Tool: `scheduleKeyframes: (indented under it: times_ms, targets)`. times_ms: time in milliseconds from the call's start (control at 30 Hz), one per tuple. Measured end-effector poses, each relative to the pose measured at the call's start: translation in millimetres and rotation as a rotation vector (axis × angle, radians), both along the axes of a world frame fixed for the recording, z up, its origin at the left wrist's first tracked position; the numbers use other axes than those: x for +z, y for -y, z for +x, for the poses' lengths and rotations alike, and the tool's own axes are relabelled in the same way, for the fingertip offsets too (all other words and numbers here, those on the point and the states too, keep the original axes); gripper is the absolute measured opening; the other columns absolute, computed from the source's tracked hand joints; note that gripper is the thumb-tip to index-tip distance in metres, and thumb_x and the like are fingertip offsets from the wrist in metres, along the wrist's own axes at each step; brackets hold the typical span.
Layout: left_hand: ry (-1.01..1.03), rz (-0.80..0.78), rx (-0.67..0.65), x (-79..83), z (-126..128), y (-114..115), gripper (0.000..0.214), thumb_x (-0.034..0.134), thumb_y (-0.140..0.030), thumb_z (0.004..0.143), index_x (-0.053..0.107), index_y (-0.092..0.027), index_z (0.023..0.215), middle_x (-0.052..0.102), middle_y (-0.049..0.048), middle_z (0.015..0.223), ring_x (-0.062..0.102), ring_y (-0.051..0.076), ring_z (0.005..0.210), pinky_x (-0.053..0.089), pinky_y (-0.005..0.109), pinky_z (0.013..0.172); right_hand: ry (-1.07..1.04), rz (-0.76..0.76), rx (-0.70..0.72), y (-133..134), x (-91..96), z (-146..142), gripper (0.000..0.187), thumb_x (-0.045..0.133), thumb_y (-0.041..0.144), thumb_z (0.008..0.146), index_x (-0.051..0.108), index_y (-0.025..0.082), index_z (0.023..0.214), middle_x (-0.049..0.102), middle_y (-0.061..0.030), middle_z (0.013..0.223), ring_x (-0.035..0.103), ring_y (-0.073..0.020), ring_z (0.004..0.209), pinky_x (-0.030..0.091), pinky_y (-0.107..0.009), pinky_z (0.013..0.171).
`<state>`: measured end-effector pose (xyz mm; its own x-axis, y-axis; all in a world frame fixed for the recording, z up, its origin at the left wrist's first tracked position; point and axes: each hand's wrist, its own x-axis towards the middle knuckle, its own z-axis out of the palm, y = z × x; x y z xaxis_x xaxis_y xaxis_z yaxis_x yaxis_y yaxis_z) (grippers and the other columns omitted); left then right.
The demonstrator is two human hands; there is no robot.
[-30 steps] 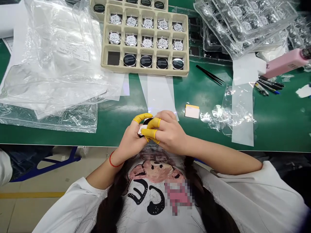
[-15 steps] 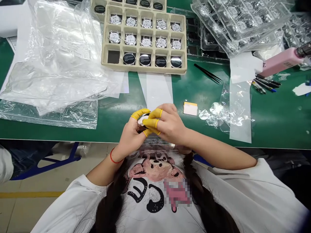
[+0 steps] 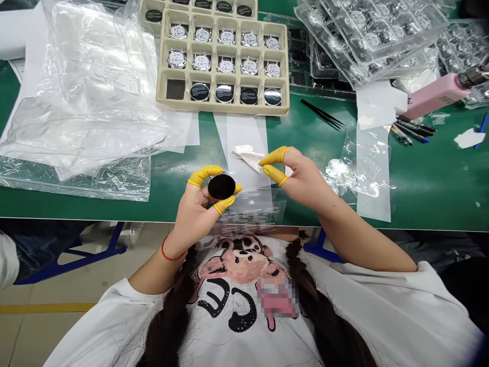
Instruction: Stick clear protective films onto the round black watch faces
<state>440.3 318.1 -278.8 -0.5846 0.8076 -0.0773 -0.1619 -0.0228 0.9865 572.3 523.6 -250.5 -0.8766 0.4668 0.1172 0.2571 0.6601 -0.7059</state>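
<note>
A round watch head (image 3: 221, 187) with a glossy black face is gripped at its rim by my left hand (image 3: 200, 199). Yellow finger cots cover the fingertips of both hands. To the right, my right hand (image 3: 294, 176) pinches with thumb and forefinger at the edge of a crumpled white cloth (image 3: 246, 154), which spreads leftward over a paper strip. Behind the hands stands a beige compartment tray (image 3: 225, 108). Its back two rows hold watch heads with white labelled backs (image 3: 226, 64); dark round faces (image 3: 224, 94) fill the front row apart from the bare left compartment.
Clear plastic bags (image 3: 99, 102) cover the table's left side. Black tweezers (image 3: 323, 114) lie right of the tray, with pens (image 3: 412, 130) and a pink bottle (image 3: 435, 97) beyond. Stacked clear trays (image 3: 378, 41) are at the back right. Film scraps (image 3: 340, 171) lie near my right hand.
My hands have moved apart. The right hand has carried the white cloth off the watch head, up and to the right; the left has shifted left, and the black face now shows.
</note>
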Motion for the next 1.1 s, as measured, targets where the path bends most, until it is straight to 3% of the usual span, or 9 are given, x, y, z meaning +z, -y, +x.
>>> scheduleKeyframes:
  times_ms: [100, 433, 600, 700, 800, 1100]
  targets:
    - [0.006, -0.002, -0.006, 3.9, 0.6, 0.0, 0.052, 0.084, -0.029, 0.083, 0.047, -0.024, 0.121, 0.082, 0.0043, 0.1, 0.08, 0.02, 0.098, 0.065, 0.034, 0.094, 0.035, -0.155, 0.013, 5.6, 4.1, 7.8, 0.012, 0.064, 0.028, 0.089, 0.074, 0.021, 0.089, 0.074, -0.0037, 0.094, 0.064, -0.0197, 0.089, 0.049, -0.037, 0.084]
    - [0.013, -0.043, -0.051, 4.2, 2.7, -3.3, 0.055, 0.084, -0.029, 0.082, 0.05, -0.023, 0.125, 0.08, 0.0051, 0.104, 0.08, 0.022, 0.102, 0.066, 0.032, 0.091, 0.024, -0.286, 0.042, 11.1, 14.8, 14.1, 0.005, 0.068, 0.024, 0.082, 0.067, 0.019, 0.081, 0.073, -0.0029, 0.09, 0.064, -0.0187, 0.089, 0.048, -0.036, 0.083]
    - [0.088, -0.07, -0.183, 0.3, 1.1, -12.2, 0.057, 0.085, -0.027, 0.08, 0.051, -0.022, 0.126, 0.079, 0.0027, 0.094, 0.081, 0.021, 0.093, 0.065, 0.029, 0.085, -0.125, -0.435, -0.001, 10.0, 25.8, 11.9, 0.02, 0.073, 0.039, 0.087, 0.065, 0.021, 0.081, 0.071, -0.003, 0.095, 0.064, -0.0185, 0.091, 0.05, -0.039, 0.09]
    - [0.119, -0.043, -0.239, -2.8, 2.6, -17.9, 0.055, 0.084, -0.025, 0.08, 0.054, -0.021, 0.125, 0.078, 0.0025, 0.095, 0.08, 0.02, 0.091, 0.064, 0.03, 0.085, -0.134, -0.56, 0.017, 17.8, 19.9, 4.4, 0.037, 0.078, 0.054, 0.082, 0.064, 0.02, 0.075, 0.071, -0.0042, 0.102, 0.064, -0.0195, 0.099, 0.05, -0.042, 0.099]
    - [0.116, -0.016, -0.263, -5.4, 4.2, -21.8, 0.053, 0.084, -0.022, 0.079, 0.056, -0.02, 0.124, 0.077, 0.0028, 0.098, 0.079, 0.018, 0.09, 0.063, 0.026, 0.08, -0.108, -0.67, 0.023, 27.5, 8.6, -2.7, 0.042, 0.081, 0.058, 0.077, 0.066, 0.019, 0.073, 0.071, -0.0047, 0.105, 0.064, -0.0193, 0.102, 0.048, -0.043, 0.104]
    - [0.16, -0.014, -0.272, -7.0, 5.3, -24.6, 0.053, 0.085, -0.022, 0.077, 0.056, -0.02, 0.121, 0.077, 0.0022, 0.1, 0.079, 0.017, 0.089, 0.063, 0.025, 0.081, -0.054, -0.784, -0.055, 34.2, -4.1, -5.5, 0.04, 0.083, 0.056, 0.075, 0.068, 0.018, 0.077, 0.072, -0.0028, 0.092, 0.064, -0.016, 0.089, 0.051, -0.034, 0.09]
